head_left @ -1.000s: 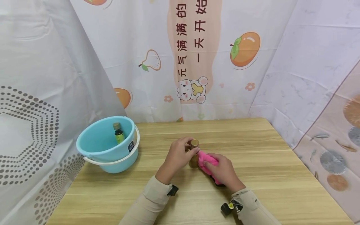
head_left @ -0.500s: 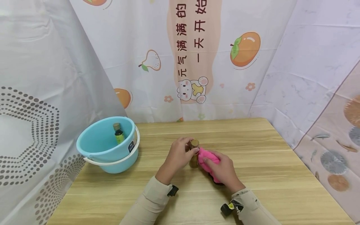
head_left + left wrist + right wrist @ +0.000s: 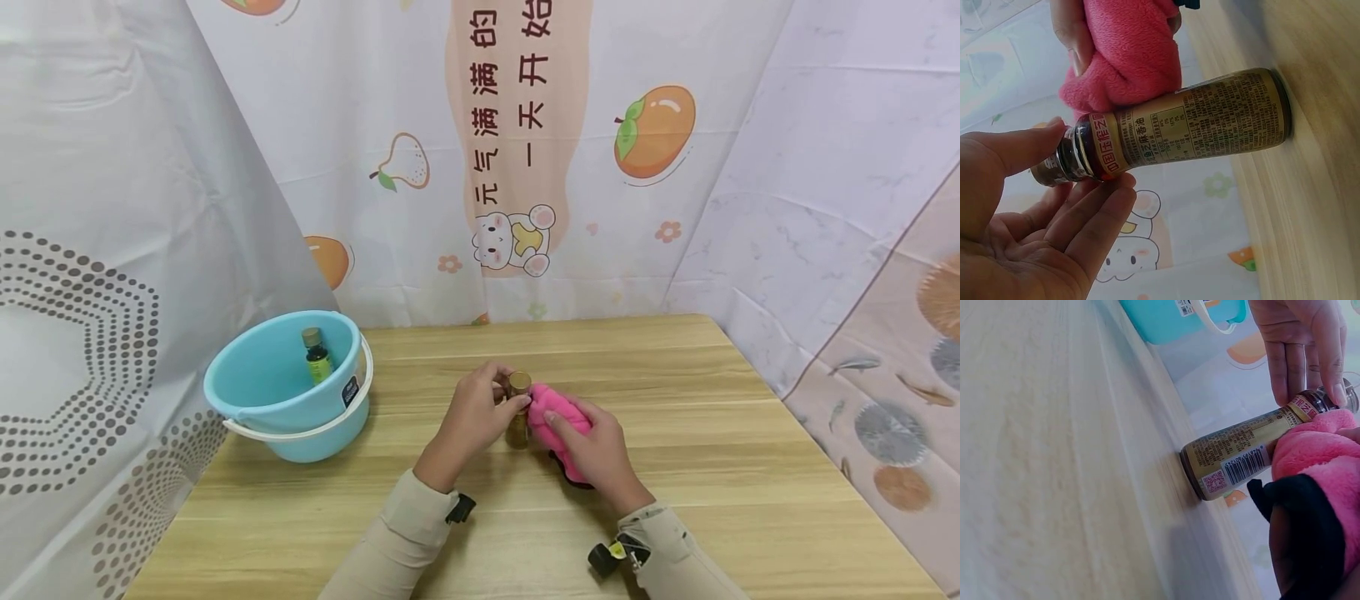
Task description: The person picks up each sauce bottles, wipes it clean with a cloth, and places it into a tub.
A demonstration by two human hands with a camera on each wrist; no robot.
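A small sesame oil bottle with a gold-brown label stands upright on the wooden table. My left hand pinches it by the neck just below the cap, thumb on one side and fingers on the other. In my right hand is a bunched pink plush cloth with a black edge. The cloth lies against the bottle's right side, touching the upper body and neck. Barcode and printed text show on the bottle in the right wrist view. Some right-hand fingers are hidden behind the cloth.
To the left on the table stands a light blue bucket with a white handle. A dark bottle with a green-yellow label leans inside it. A printed curtain hangs behind the table's far edge.
The pink cloth has shifted slightly up along the bottle's right side, with the right hand turning a little. The left hand and the bottle have stayed in almost the same place.
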